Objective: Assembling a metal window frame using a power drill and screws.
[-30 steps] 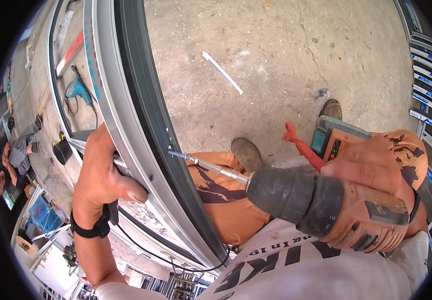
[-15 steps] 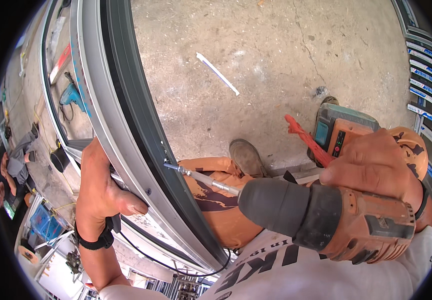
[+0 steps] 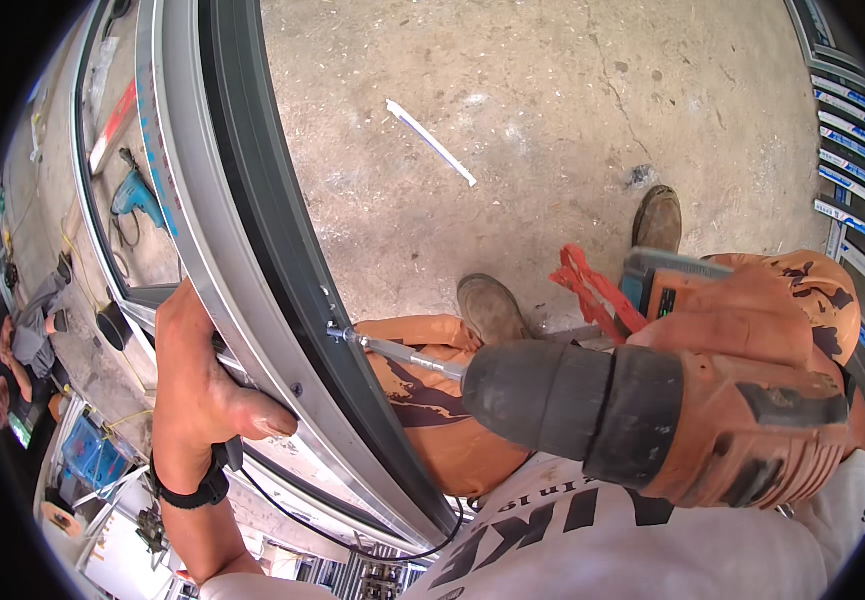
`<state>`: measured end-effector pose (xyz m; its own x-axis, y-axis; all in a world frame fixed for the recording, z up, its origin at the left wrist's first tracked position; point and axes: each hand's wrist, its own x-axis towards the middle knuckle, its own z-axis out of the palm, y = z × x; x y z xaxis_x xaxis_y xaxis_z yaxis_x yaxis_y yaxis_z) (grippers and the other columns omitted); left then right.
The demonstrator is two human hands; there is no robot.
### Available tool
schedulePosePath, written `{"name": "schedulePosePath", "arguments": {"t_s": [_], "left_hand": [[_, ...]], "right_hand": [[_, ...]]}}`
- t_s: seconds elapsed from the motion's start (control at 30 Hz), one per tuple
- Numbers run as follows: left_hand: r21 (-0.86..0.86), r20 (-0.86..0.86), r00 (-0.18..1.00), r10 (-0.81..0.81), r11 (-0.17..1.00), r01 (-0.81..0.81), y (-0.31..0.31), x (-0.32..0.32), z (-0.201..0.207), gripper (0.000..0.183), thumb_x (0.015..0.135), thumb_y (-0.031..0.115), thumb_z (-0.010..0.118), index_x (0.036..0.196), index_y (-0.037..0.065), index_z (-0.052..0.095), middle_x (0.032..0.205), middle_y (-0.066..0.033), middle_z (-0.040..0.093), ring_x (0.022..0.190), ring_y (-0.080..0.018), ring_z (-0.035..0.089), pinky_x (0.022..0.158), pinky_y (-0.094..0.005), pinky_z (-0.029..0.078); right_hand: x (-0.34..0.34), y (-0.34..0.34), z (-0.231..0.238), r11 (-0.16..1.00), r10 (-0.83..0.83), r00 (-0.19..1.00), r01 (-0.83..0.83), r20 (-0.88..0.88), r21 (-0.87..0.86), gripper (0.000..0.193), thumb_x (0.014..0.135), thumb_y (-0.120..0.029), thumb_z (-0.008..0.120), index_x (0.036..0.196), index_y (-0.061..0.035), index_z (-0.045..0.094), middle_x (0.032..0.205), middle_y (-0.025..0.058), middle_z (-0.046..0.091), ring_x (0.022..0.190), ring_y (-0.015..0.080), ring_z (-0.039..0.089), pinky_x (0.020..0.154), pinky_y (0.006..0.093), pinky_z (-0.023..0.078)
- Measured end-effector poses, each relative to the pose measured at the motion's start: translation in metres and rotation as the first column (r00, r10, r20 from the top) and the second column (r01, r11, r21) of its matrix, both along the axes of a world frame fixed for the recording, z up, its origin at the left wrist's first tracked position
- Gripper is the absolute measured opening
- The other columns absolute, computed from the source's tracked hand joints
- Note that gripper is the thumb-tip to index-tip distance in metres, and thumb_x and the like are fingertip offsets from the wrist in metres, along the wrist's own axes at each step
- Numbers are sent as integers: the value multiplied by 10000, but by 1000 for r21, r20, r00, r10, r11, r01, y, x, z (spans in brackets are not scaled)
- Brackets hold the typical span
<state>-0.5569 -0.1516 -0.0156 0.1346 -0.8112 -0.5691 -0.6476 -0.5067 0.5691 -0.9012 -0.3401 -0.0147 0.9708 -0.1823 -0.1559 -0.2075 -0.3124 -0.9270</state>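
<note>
My left hand (image 3: 208, 390) wraps around the edge of a long grey metal frame (image 3: 243, 330), its thumb lying along the near side. In my right hand (image 3: 743, 315), slightly blurred, is an orange and black cordless drill (image 3: 693, 430). A silver driver bit (image 3: 413, 357) reaches left from the drill's chuck to the frame's dark side. At its tip a small screw (image 3: 338, 331) sits against the dark profile, though how deep it has gone I cannot tell. A red strap (image 3: 598, 290) hangs by the drill's battery (image 3: 658, 285), which my hand partly hides.
A thin white strip (image 3: 433, 143) lies on the concrete floor. Beyond the frame are a teal corded drill (image 3: 138, 195) and a red level-like bar (image 3: 116, 125). Another person (image 3: 33, 345) is at far left. Racked metal profiles (image 3: 863, 165) stand at right.
The drill has shifted slightly left, and its bit has come closer to the frame. My right hand and the battery have turned, and the red strap has swung left. My left hand keeps its hold.
</note>
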Motion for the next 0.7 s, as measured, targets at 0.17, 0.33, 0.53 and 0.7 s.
{"name": "schedulePosePath", "arguments": {"t_s": [0.17, 0.33, 0.53, 0.7], "left_hand": [[-30, -10, 1000, 21, 999, -21, 3, -1, 1, 997, 356, 724, 724, 1007, -24, 623, 873, -138, 667, 787, -313, 658, 760, -350, 504], [-26, -43, 996, 81, 996, -82, 2, 0, 5, 979, 345, 700, 726, 999, -22, 630, 871, -134, 666, 784, -304, 659, 755, -346, 504], [-12, -20, 1000, -2, 1000, 1, 2, 2, 1, 995, 365, 705, 732, 1033, -25, 633, 899, -153, 661, 805, -335, 660, 773, -357, 499], [-51, -14, 1000, -6, 999, 5, 3, 3, -1, 1007, 385, 725, 729, 1048, -26, 632, 909, -165, 660, 814, -348, 658, 778, -362, 497]], "right_hand": [[15, 5, -8, 998, -29, 992, 21, -126, -61, 293, 866, -188, 611, 1079, 9, 655, 926, 103, 691, 759, 231, 685, 600, 296, 509], [28, 10, -12, 989, -78, 968, 46, -239, -138, 298, 855, -202, 614, 1078, -9, 657, 942, 95, 689, 779, 227, 681, 615, 301, 511], [46, 17, -21, 970, -147, 918, 62, -369, -234, 305, 842, -219, 616, 1076, -29, 660, 962, 86, 685, 803, 223, 677, 633, 306, 513], [61, 26, -32, 951, -207, 860, 64, -466, -303, 310, 831, -233, 619, 1075, -47, 662, 979, 78, 682, 823, 219, 674, 648, 311, 514]]}}
